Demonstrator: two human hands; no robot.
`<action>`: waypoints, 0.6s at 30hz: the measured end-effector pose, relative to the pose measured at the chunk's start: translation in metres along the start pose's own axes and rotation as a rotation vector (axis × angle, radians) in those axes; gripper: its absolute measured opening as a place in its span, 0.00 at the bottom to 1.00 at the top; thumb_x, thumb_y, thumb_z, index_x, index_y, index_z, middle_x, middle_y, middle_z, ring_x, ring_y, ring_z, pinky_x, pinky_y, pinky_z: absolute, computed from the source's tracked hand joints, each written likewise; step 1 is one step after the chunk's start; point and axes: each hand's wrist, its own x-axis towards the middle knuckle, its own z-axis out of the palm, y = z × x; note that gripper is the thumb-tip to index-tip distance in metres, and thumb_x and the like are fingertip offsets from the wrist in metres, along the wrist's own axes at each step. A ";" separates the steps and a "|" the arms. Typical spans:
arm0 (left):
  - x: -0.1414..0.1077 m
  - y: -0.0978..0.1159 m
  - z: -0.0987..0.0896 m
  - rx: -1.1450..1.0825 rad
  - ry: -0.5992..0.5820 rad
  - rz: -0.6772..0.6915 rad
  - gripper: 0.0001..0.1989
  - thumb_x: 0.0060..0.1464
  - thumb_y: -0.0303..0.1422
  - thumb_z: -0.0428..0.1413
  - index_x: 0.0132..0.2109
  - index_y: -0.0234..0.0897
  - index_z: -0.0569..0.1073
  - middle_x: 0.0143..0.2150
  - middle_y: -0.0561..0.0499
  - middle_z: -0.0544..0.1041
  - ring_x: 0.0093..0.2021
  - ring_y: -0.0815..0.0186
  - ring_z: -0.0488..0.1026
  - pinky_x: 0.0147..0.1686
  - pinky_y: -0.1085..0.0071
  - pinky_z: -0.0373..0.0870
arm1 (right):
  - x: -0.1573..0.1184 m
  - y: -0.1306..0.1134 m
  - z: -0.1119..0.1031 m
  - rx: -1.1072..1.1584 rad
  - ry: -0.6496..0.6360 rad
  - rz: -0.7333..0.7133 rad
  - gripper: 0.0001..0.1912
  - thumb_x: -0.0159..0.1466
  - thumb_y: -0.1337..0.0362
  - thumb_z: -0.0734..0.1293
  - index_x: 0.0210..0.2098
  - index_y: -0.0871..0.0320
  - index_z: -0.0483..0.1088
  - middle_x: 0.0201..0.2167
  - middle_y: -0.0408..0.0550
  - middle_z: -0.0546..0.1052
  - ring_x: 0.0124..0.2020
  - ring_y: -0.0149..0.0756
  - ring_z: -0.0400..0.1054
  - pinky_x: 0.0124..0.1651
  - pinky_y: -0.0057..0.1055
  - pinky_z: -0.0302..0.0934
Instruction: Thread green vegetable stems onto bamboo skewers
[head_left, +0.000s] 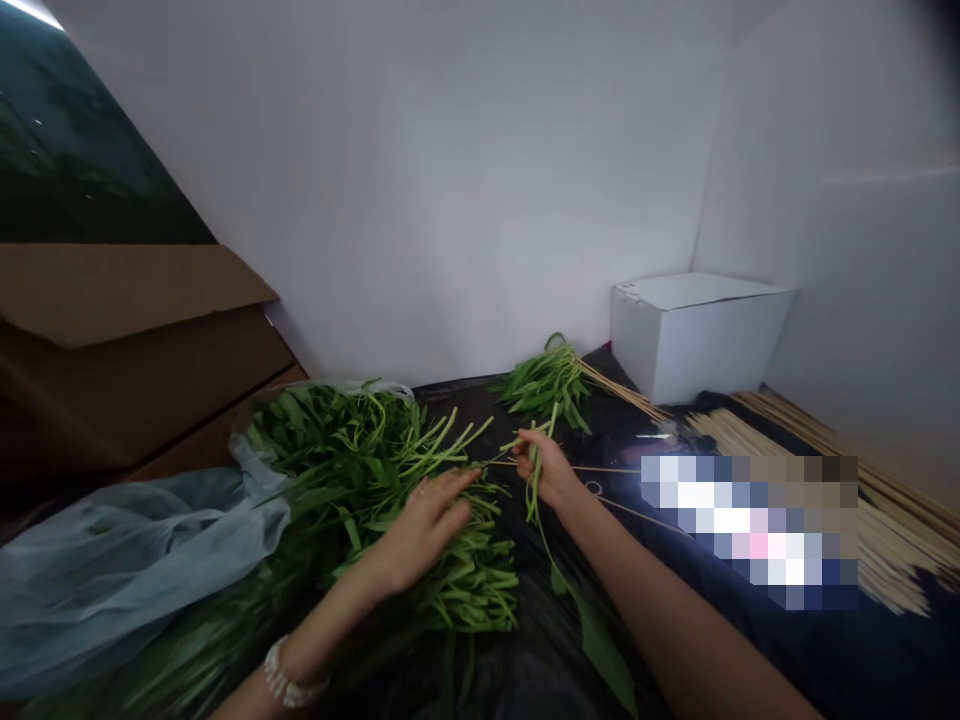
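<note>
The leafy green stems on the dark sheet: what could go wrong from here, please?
The green stems in the right hand seem held in a loose bunch, so some could slip and fall. Thin wooden sticks lie just beside that hand and might catch on the stems. The left hand rests on the leafy pile, and pressing there could perhaps bruise the leaves.

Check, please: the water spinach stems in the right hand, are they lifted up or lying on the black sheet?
Lifted: the right hand pinches the stems above the black sheet, lower ends hanging free.
</note>
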 end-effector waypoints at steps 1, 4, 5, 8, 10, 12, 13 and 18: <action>0.012 -0.005 -0.011 -0.041 0.069 -0.034 0.27 0.64 0.47 0.39 0.57 0.41 0.73 0.58 0.46 0.74 0.58 0.57 0.69 0.59 0.63 0.61 | 0.000 -0.001 0.000 0.013 -0.003 0.016 0.12 0.51 0.63 0.69 0.18 0.58 0.64 0.15 0.40 0.71 0.09 0.21 0.51 0.12 0.22 0.43; 0.049 -0.031 -0.031 0.087 0.172 -0.182 0.22 0.61 0.45 0.45 0.46 0.38 0.79 0.45 0.48 0.81 0.46 0.58 0.76 0.46 0.71 0.69 | -0.001 -0.002 -0.001 0.051 0.023 0.064 0.11 0.55 0.64 0.65 0.17 0.58 0.63 0.16 0.43 0.72 0.12 0.25 0.58 0.14 0.23 0.52; 0.059 -0.042 -0.032 0.206 0.159 -0.251 0.21 0.61 0.43 0.46 0.46 0.38 0.79 0.44 0.47 0.81 0.45 0.59 0.77 0.44 0.72 0.69 | -0.001 -0.002 -0.001 0.058 0.039 0.081 0.11 0.55 0.65 0.64 0.18 0.57 0.63 0.17 0.44 0.73 0.13 0.26 0.61 0.17 0.23 0.57; 0.075 -0.073 -0.021 0.422 0.107 -0.413 0.16 0.58 0.37 0.49 0.44 0.39 0.79 0.44 0.43 0.81 0.45 0.57 0.77 0.42 0.70 0.68 | -0.002 -0.002 -0.001 0.070 0.045 0.122 0.09 0.55 0.68 0.62 0.18 0.58 0.64 0.20 0.47 0.76 0.19 0.31 0.69 0.25 0.28 0.67; 0.075 -0.088 -0.009 0.479 0.075 -0.478 0.12 0.55 0.33 0.52 0.40 0.37 0.79 0.41 0.39 0.80 0.44 0.53 0.77 0.41 0.65 0.69 | -0.002 0.000 0.000 0.068 0.025 0.140 0.07 0.54 0.69 0.62 0.20 0.59 0.66 0.21 0.49 0.77 0.20 0.32 0.70 0.27 0.29 0.68; 0.071 -0.097 -0.001 0.531 0.049 -0.525 0.10 0.53 0.31 0.54 0.39 0.35 0.78 0.41 0.37 0.80 0.45 0.50 0.76 0.43 0.61 0.69 | -0.002 0.001 0.000 0.050 0.014 0.146 0.06 0.55 0.69 0.62 0.21 0.59 0.67 0.21 0.49 0.77 0.19 0.31 0.70 0.26 0.28 0.67; 0.069 -0.101 0.001 0.552 0.041 -0.540 0.10 0.52 0.30 0.54 0.40 0.35 0.77 0.43 0.35 0.79 0.47 0.49 0.75 0.44 0.58 0.68 | -0.002 0.002 0.000 0.037 0.010 0.145 0.06 0.55 0.69 0.62 0.22 0.59 0.67 0.21 0.49 0.77 0.19 0.31 0.69 0.24 0.27 0.66; 0.063 -0.110 -0.007 0.552 -0.029 -0.563 0.08 0.54 0.34 0.55 0.41 0.37 0.74 0.43 0.39 0.79 0.46 0.51 0.76 0.41 0.61 0.69 | 0.000 0.003 -0.002 0.000 -0.061 0.104 0.02 0.53 0.68 0.65 0.24 0.59 0.68 0.19 0.44 0.75 0.15 0.26 0.63 0.18 0.23 0.58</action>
